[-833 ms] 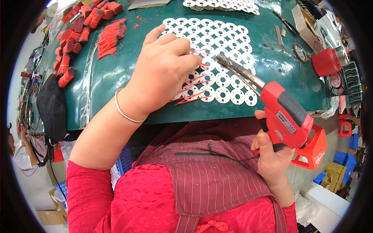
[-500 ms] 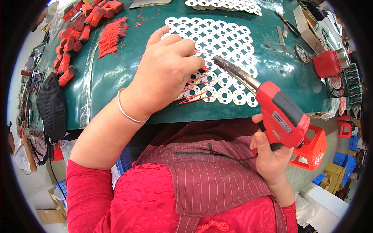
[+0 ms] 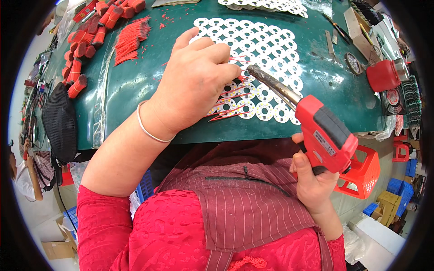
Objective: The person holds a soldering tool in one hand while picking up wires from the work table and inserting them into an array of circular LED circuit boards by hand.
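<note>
My right hand [image 3: 312, 180] is wrapped round the handle of a red and black soldering gun [image 3: 326, 133]. Its dark tip points left, close to the fingertips of my left hand [image 3: 194, 77]. The left hand is closed in a pinch above the round white LED boards [image 3: 264, 110], index finger raised. Short red wire [image 3: 243, 78] shows at the pinch, though the fingers hide most of it. Below that, more red wires [image 3: 226, 111] lie across the nearest boards. Whether the tip touches a board cannot be made out.
Loose red wires [image 3: 131, 41] and several tied red wire bundles [image 3: 77, 86] lie at the left of the green table [image 3: 181, 131]. More white boards [image 3: 271, 5] are at the back. Tweezers [image 3: 339, 29], a round tin [image 3: 353, 63] and a red container [image 3: 383, 76] stand right.
The view has shifted slightly, so the boards sit a little farther right. Both hands keep nearly the same pose, and the soldering gun tip stays beside the left fingertips.
</note>
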Motion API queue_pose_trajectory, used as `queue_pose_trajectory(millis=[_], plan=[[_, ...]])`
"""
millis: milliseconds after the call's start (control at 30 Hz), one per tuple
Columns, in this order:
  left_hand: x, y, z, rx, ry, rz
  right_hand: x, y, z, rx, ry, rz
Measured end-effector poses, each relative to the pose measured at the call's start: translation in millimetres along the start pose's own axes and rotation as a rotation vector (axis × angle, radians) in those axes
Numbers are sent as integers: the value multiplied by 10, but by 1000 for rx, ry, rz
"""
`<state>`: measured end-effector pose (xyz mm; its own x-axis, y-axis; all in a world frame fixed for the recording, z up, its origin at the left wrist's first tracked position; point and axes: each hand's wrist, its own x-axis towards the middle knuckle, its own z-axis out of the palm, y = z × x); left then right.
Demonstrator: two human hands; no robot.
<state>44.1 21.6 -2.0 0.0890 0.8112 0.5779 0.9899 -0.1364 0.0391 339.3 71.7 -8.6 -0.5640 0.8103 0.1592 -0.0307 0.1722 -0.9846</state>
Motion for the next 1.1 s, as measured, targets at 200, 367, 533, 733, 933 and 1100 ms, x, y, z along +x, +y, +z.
queue_pose_trajectory(millis=[200,367,533,733,933,1100], plan=[[5,1,3,8,6,5,-53,65,-169,-199,-135,-12],[14,0,-2,13,-1,7,-18,31,-40,-78,-40,-27],[11,2,-6,13,0,7,-32,20,-92,-106,-64,-39],[5,-1,9,-16,27,-13,-35,86,-156,-217,-128,-138],[19,43,-31,-20,146,25,-94,110,-165,-169,-102,-144],[0,94,12,1,96,46,-132,96,-181,-174,-89,-136]])
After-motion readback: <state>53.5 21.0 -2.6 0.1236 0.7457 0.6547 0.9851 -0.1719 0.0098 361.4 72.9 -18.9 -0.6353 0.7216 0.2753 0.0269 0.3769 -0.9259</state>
